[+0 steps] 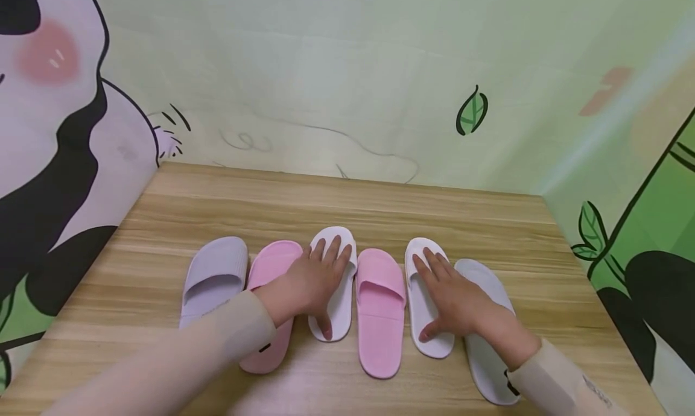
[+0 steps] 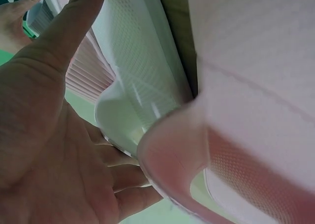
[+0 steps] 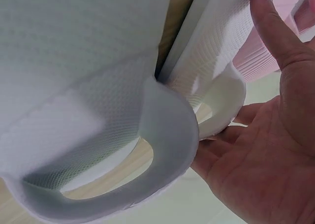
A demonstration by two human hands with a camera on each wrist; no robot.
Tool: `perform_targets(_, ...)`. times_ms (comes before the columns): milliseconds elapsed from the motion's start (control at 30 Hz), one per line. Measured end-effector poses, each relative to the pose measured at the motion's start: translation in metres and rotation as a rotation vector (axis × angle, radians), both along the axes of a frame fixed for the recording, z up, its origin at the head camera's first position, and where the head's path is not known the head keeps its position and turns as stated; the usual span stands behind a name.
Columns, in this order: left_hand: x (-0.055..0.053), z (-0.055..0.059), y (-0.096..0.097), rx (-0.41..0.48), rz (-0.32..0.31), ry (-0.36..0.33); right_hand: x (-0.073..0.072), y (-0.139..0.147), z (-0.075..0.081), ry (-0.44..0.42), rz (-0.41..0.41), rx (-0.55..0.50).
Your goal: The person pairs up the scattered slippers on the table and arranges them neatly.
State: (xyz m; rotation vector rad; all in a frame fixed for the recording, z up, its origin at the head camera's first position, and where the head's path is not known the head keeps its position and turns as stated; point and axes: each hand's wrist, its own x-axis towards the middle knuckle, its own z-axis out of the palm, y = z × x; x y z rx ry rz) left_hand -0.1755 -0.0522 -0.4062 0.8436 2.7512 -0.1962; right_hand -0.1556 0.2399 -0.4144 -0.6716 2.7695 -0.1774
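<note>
My left hand lies over a white slipper, fingers spread across its strap and thumb near the heel end. A second white slipper is under my right hand, which rests on it with extended fingers. Between the white pair stands a pink slipper. Another pink slipper sits left of my left hand, partly covered by the forearm; its strap looms close in the left wrist view. Beside my right hand is a grey slipper, partly behind the wrist; its strap fills the right wrist view.
A second grey slipper stands at the row's left end. All the slippers are on a wood-grain tabletop. Behind it rises a pale green wall with cartoon drawings, and painted side panels flank both sides.
</note>
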Motion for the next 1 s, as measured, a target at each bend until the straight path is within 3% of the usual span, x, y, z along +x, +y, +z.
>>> perform_targets(500, -0.027, 0.002, 0.007, -0.025, 0.052, -0.083, -0.02, -0.003, 0.002, -0.042, -0.038, 0.025)
perform_targets(1000, -0.048, 0.007, 0.011, 0.006, 0.102, -0.158, -0.041, -0.007, 0.006, -0.103, -0.07, 0.007)
